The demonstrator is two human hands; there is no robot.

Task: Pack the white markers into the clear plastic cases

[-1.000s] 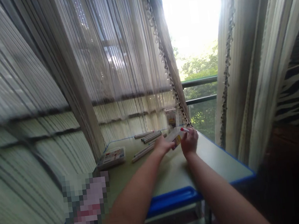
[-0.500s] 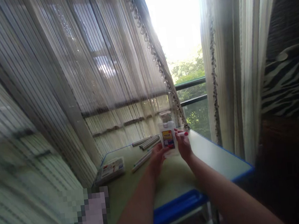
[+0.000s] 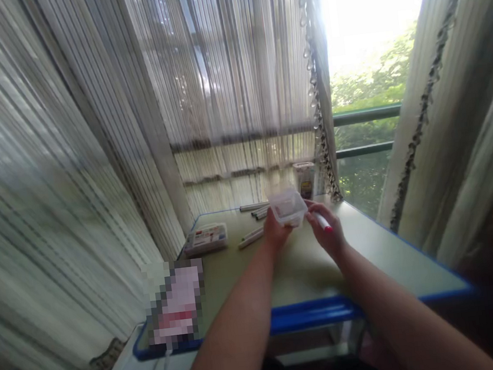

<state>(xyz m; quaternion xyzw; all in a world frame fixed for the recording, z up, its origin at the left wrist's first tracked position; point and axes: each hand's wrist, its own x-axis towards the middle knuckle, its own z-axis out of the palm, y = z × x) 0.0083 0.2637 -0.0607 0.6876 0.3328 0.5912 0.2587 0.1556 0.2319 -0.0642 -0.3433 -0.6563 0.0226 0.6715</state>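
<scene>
My left hand is closed around a clear plastic box, which is tilted so that its hollow inside faces me. In my right hand lies a white marker with a red end, its red end pointing down toward me. The fingertips of that hand are at the right side of the box. Just left of the box, several markers lie on the table, and a marker with a green end lies closer to me.
A flat plastic case with a printed label lies at the table's left. Behind my hands stands an upright box by the curtain. A blurred-out pinkish item is at the left corner. The table has a blue edge.
The clear box has tilted, from showing its printed label to showing its inside. The marker in my right hand has turned to point downward. My view has swung left.
</scene>
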